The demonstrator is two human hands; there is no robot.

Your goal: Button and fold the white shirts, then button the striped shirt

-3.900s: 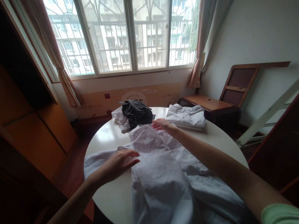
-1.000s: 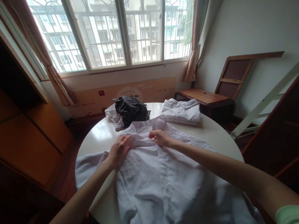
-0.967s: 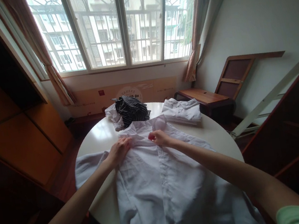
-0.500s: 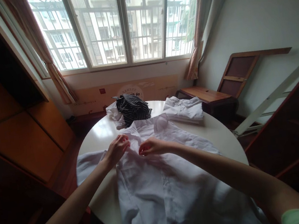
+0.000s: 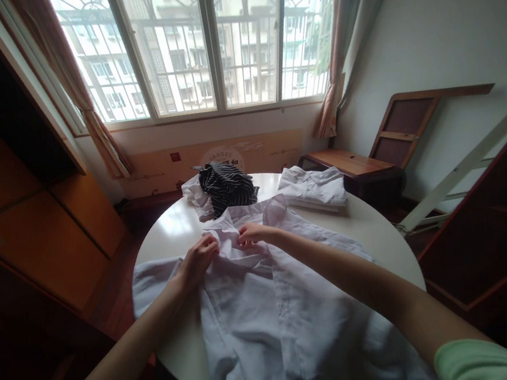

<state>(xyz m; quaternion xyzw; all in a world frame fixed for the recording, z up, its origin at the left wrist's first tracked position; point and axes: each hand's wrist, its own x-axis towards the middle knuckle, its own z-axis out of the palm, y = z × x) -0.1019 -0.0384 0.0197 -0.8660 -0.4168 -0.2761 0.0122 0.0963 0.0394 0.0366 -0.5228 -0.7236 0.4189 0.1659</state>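
Note:
A white button-up shirt (image 5: 277,320) lies spread front-up on a round white table (image 5: 168,228), its collar toward the window. My left hand (image 5: 197,260) pinches the left side of the collar area, fingers closed on the cloth. My right hand (image 5: 251,235) pinches the shirt's front just below the collar, close beside the left hand. One sleeve hangs off the table's left side.
Beyond the shirt lie a black striped garment (image 5: 227,185) on a crumpled white one and a folded white shirt (image 5: 314,187). A wooden bench (image 5: 350,166) stands to the right, a wooden cabinet (image 5: 36,203) to the left, a window ahead.
My hands have come together at the collar. The right hand moved left and a little toward the window over the last second; the shirt's front now lies flatter than several seconds ago.

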